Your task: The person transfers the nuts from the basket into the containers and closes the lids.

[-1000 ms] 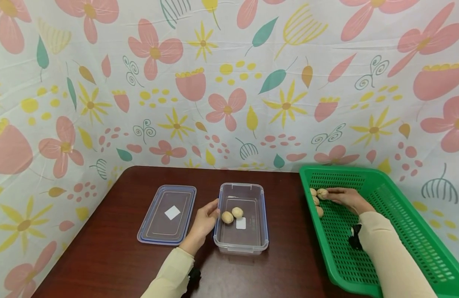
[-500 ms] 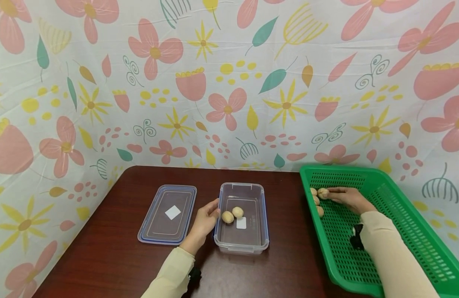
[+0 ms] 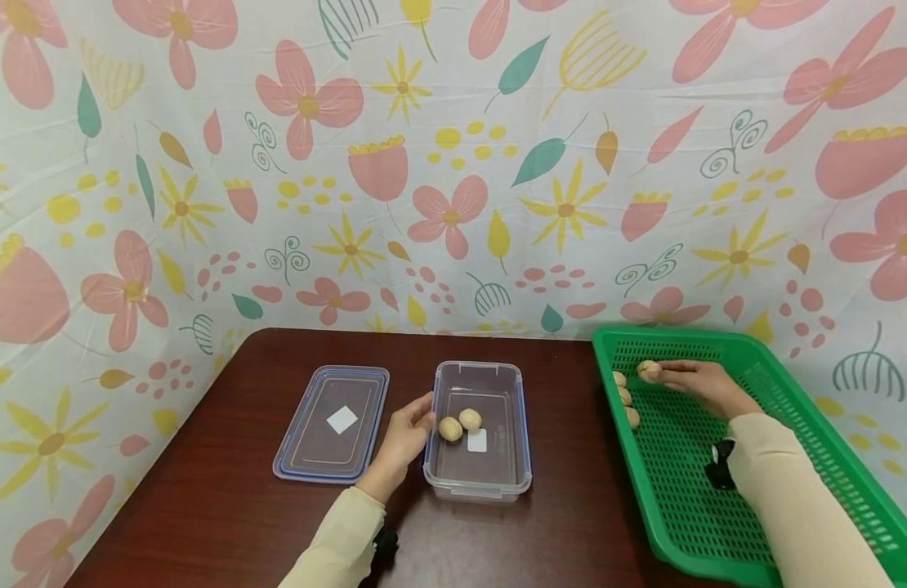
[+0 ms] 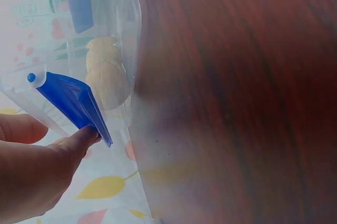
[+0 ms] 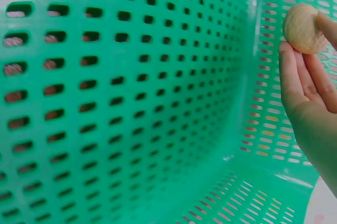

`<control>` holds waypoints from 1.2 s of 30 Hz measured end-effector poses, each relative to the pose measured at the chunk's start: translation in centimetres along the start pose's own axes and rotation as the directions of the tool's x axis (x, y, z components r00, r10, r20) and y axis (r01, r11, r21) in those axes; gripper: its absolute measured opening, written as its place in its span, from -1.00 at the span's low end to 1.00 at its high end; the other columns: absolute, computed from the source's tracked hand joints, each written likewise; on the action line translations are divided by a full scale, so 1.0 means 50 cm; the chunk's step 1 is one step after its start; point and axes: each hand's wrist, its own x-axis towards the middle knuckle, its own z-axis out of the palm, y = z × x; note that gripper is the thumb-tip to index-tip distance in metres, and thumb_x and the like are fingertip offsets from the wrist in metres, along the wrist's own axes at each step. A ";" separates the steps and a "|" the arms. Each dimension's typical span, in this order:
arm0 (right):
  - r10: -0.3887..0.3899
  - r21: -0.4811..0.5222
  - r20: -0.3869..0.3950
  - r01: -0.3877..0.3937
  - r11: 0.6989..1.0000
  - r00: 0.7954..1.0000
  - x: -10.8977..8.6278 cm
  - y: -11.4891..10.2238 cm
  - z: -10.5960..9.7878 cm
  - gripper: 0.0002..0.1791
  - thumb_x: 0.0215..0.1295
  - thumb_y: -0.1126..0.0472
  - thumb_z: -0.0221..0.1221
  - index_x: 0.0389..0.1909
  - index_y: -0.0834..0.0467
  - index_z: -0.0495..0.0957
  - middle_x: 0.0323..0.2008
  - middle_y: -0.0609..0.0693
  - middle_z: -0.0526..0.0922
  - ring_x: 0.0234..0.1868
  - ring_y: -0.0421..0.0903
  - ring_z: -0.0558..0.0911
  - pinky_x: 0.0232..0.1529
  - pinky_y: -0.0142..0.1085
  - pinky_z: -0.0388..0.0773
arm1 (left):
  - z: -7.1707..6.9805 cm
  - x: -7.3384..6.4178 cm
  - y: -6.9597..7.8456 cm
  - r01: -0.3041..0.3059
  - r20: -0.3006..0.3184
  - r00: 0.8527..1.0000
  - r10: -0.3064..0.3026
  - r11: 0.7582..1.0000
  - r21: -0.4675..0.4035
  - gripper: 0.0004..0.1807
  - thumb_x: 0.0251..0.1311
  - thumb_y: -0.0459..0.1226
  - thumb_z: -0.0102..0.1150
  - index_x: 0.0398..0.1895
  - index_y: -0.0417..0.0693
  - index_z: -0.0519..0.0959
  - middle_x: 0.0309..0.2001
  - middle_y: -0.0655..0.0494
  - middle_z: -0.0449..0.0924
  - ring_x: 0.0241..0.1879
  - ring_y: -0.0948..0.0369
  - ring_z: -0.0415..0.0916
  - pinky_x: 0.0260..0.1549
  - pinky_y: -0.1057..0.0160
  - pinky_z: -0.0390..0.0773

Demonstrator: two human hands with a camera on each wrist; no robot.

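My right hand (image 3: 705,385) pinches a walnut (image 3: 649,371) between thumb and fingertips, above the floor of the green basket (image 3: 663,523). In the right wrist view the pale, wrinkled walnut (image 5: 304,28) shows at the fingertips. Several more walnuts (image 3: 625,396) lie along the basket's left wall. My left hand (image 3: 404,437) grips the left rim of a clear plastic container (image 3: 477,482), its fingers by a blue side clip (image 4: 73,100) in the left wrist view. Two walnuts (image 3: 460,424) sit inside the container, left of a white label.
A clear lid (image 3: 328,457) with a blue seal and a white label lies on the dark wooden table (image 3: 564,506), left of the container. A flower-patterned cloth (image 3: 453,269) hangs behind the table. The basket's raised rim stands between the right hand and the container.
My right hand has lifted the walnut away from the others by the basket's left wall, moving slightly right and back. The left hand and the container have stayed put.
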 end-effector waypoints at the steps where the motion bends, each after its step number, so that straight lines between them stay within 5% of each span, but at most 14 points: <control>1: -0.003 0.001 -0.004 0.003 1.000 1.000 -0.002 -0.004 -0.004 -0.15 0.41 -0.07 0.07 0.42 0.43 0.01 0.40 0.44 0.03 0.35 0.23 0.24 0.32 0.05 0.27 | 0.000 0.000 0.000 -0.001 0.001 1.000 0.001 1.000 -0.001 -0.54 0.36 -0.47 -0.08 0.30 -0.46 0.28 0.25 -0.39 0.35 0.25 -0.17 0.32 0.22 -0.06 0.36; 14: 0.009 0.074 -0.029 -0.007 0.997 1.000 -0.019 -0.050 -0.011 -0.08 0.36 -0.16 0.08 0.47 0.34 -0.05 0.45 0.36 -0.05 0.43 0.26 0.03 0.37 0.13 0.10 | 0.001 -0.001 0.000 0.008 -0.001 1.000 -0.008 1.000 -0.003 -0.54 0.37 -0.47 -0.08 0.31 -0.43 0.29 0.24 -0.37 0.36 0.24 -0.16 0.34 0.21 -0.06 0.38; 18: 0.001 0.150 -0.028 0.003 0.989 1.000 -0.024 -0.072 -0.007 -0.08 0.34 -0.16 0.11 0.48 0.27 -0.04 0.44 0.18 0.05 0.23 -0.29 0.43 0.40 0.05 0.09 | 0.002 -0.001 0.000 0.009 -0.002 1.000 -0.009 1.000 -0.006 -0.55 0.37 -0.47 -0.08 0.31 -0.43 0.29 0.23 -0.37 0.37 0.24 -0.16 0.35 0.20 -0.06 0.39; 21: 0.008 0.205 -0.035 0.000 0.979 0.999 -0.029 -0.092 -0.004 -0.07 0.33 -0.14 0.14 0.49 0.26 -0.05 0.43 0.10 0.07 -0.11 -0.65 0.43 0.42 0.02 0.03 | 0.002 -0.001 -0.001 0.013 -0.004 1.000 -0.013 1.000 -0.010 -0.54 0.37 -0.47 -0.08 0.31 -0.42 0.29 0.24 -0.37 0.37 0.24 -0.16 0.34 0.20 -0.06 0.38; 23: 0.005 0.232 -0.034 0.003 0.973 0.999 -0.033 -0.105 -0.002 -0.07 0.34 -0.13 0.13 0.49 0.26 -0.09 0.45 0.11 0.02 -0.12 -0.65 0.42 0.43 0.00 0.02 | 0.003 0.000 -0.002 0.013 -0.004 1.000 -0.013 1.000 -0.009 -0.54 0.37 -0.46 -0.08 0.31 -0.42 0.29 0.24 -0.37 0.36 0.24 -0.16 0.34 0.21 -0.06 0.38; 29: 0.004 0.277 -0.046 0.009 0.961 0.999 -0.044 -0.141 0.010 -0.07 0.34 -0.10 0.13 0.51 0.20 -0.12 0.52 0.11 -0.15 0.33 -0.30 0.28 0.36 -0.28 0.24 | 0.002 0.002 -0.005 0.010 -0.006 1.000 -0.010 1.000 -0.011 -0.54 0.37 -0.47 -0.09 0.31 -0.43 0.29 0.24 -0.37 0.36 0.25 -0.16 0.33 0.21 -0.06 0.37; 36: -0.018 0.397 -0.084 0.050 0.916 0.996 -0.056 -0.184 0.035 -0.09 0.31 0.02 0.20 0.50 0.24 -0.08 0.51 0.12 -0.10 -0.10 -0.57 0.46 0.06 -0.58 0.44 | 0.003 0.001 -0.005 0.007 -0.003 1.000 -0.007 1.000 -0.016 -0.55 0.37 -0.48 -0.10 0.31 -0.44 0.29 0.24 -0.38 0.36 0.24 -0.16 0.33 0.21 -0.05 0.38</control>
